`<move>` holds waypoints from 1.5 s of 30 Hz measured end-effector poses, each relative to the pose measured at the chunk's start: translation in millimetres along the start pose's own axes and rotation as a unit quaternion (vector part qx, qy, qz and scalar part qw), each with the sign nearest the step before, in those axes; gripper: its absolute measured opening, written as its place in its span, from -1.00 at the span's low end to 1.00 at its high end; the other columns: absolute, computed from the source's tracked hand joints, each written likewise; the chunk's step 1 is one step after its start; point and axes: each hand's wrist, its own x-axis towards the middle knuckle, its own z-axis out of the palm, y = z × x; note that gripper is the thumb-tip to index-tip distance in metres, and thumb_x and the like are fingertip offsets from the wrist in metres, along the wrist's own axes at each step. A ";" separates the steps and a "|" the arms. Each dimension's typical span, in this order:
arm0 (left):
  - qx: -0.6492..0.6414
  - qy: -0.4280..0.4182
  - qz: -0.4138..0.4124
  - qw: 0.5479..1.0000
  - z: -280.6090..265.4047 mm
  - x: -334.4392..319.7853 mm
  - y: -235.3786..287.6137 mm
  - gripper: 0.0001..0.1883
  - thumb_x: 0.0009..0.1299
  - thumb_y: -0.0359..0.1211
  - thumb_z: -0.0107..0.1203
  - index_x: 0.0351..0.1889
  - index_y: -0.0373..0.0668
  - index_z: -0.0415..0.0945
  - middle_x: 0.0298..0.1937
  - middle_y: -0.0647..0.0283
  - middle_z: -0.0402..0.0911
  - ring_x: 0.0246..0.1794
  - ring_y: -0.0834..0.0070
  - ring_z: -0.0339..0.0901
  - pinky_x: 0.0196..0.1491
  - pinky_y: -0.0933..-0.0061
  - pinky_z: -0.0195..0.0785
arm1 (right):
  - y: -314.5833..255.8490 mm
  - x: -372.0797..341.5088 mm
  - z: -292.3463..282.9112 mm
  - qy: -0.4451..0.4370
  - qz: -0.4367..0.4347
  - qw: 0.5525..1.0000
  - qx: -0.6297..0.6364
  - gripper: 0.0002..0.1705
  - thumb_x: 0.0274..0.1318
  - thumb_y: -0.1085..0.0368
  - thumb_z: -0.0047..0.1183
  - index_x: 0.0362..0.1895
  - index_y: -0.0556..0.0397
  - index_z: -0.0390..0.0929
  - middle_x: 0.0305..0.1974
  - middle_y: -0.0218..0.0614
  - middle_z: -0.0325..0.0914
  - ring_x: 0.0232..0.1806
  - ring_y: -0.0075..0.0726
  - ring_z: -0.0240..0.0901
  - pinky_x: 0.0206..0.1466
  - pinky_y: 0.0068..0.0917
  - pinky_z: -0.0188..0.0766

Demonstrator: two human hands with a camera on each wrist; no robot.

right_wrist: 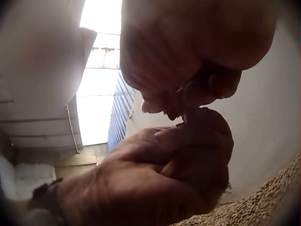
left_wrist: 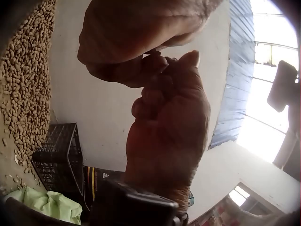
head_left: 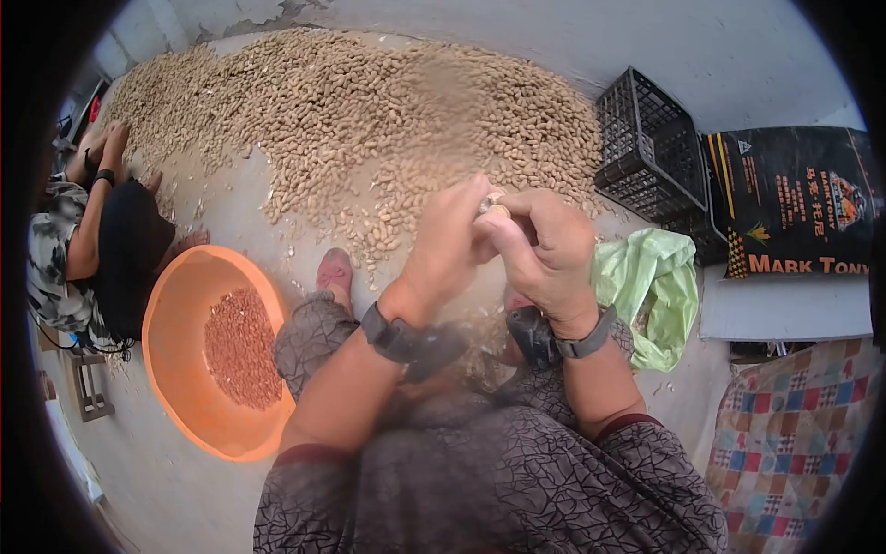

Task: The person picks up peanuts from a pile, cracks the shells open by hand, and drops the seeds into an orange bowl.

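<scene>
Both hands meet in front of the body, fingertips together around a peanut (head_left: 496,211). The left hand (head_left: 441,245) curls its fingers and pinches the peanut from one side. From the other side the right hand (head_left: 554,247) grips it, thumb laid along the pale shell. In the left wrist view the right hand (left_wrist: 164,127) rises from below to the left hand (left_wrist: 136,37). Seen from the right wrist, the fingers of both hands hide most of the peanut. A broad heap of unshelled peanuts (head_left: 369,111) covers the floor ahead.
An orange basin (head_left: 171,342) with red peanut kernels (head_left: 245,346) stands at the left. A light green bag (head_left: 660,277) lies right of the legs, near a black crate (head_left: 651,138) and a black printed sack (head_left: 794,203). Another person (head_left: 83,249) sits at far left.
</scene>
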 end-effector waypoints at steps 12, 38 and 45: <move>-0.069 -0.005 -0.088 0.994 0.2 0.2 3.7 -0.63 0.48 -0.13 -0.26 -0.32 -0.20 0.45 -0.60 0.42 0.36 -0.73 0.72 0.16 -0.71 0.71 -0.09 | -15.3 5.0 2.6 0.035 0.156 0.978 0.136 -0.91 0.00 0.42 0.09 -0.49 0.20 0.56 -0.64 -0.30 0.51 -0.66 -0.51 0.39 -0.57 -0.55 0.28; 0.246 0.025 0.107 0.963 4.8 -0.6 4.1 -0.87 0.32 -0.38 0.02 -0.30 -0.26 0.47 -0.56 0.42 0.48 -0.65 0.80 0.32 -0.60 0.76 0.15 | 11.1 2.1 1.4 0.088 0.353 0.918 0.158 -0.62 0.10 0.22 0.10 -0.70 0.12 0.39 -0.73 -0.57 0.25 -0.65 -0.71 0.08 -0.65 -0.58 0.03; 0.224 0.037 0.074 0.971 -1.2 -0.7 7.8 -0.89 0.28 -0.40 0.08 -0.36 -0.27 0.52 -0.54 0.42 0.50 -0.67 0.79 0.31 -0.61 0.77 0.15 | 6.5 1.7 3.7 0.095 0.287 0.948 0.096 -0.60 0.08 0.26 0.13 -0.71 0.17 0.34 -0.75 -0.49 0.26 -0.65 -0.69 0.06 -0.64 -0.54 0.06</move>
